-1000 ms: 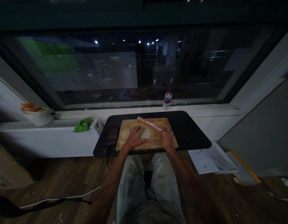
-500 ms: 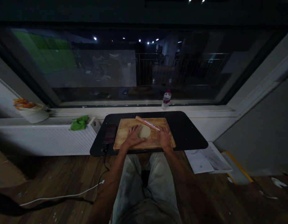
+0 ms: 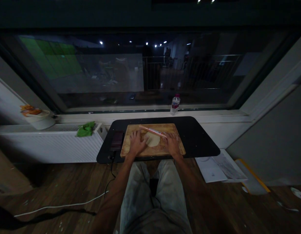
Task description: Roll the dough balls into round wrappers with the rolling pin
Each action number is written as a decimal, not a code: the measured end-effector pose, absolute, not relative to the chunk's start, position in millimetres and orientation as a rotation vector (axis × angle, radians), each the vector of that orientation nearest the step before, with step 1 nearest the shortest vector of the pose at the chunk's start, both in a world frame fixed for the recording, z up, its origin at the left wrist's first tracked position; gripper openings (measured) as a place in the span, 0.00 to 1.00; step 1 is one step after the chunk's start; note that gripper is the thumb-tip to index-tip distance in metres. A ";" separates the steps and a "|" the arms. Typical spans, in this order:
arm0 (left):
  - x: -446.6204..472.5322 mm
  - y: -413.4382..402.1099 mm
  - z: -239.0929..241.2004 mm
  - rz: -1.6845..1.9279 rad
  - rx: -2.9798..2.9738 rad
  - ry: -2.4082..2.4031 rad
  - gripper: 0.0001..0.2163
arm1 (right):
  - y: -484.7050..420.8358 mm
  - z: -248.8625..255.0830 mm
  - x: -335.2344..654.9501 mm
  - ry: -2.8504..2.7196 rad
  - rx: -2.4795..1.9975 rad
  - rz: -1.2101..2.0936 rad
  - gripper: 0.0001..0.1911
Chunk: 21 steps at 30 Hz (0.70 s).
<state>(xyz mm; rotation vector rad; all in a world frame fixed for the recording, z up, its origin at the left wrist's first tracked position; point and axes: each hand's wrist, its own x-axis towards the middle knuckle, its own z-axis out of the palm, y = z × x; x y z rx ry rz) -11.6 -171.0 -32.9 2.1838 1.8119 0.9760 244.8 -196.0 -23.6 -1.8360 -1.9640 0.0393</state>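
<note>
A flat round of pale dough (image 3: 152, 139) lies on a wooden cutting board (image 3: 127, 148). My right hand (image 3: 172, 144) grips the right end of a rolling pin (image 3: 154, 131), which slants across the dough's far edge with its other end pointing up and left. Beside the dough, on the left, my left hand (image 3: 137, 143) rests with fingers spread over the board; its thumb reaches the dough's left edge. The right fingertips are partly hidden by the hand itself.
The board sits on a black tabletop (image 3: 201, 143) by a window. A dark phone-like device (image 3: 117, 140) with a cable lies left of it. A water bottle (image 3: 175, 104) stands on the sill; a green cloth (image 3: 85, 129) lies on the radiator (image 3: 67, 148).
The rolling pin has come nearer to me and now overlaps the dough's far edge. My left hand has drawn back to the left, uncovering more of the dough.
</note>
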 end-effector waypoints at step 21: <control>-19.0 -123.5 -12.4 0.255 2.586 1.752 0.32 | -155.9 21.1 238.3 -2.224 -1.835 -0.024 0.18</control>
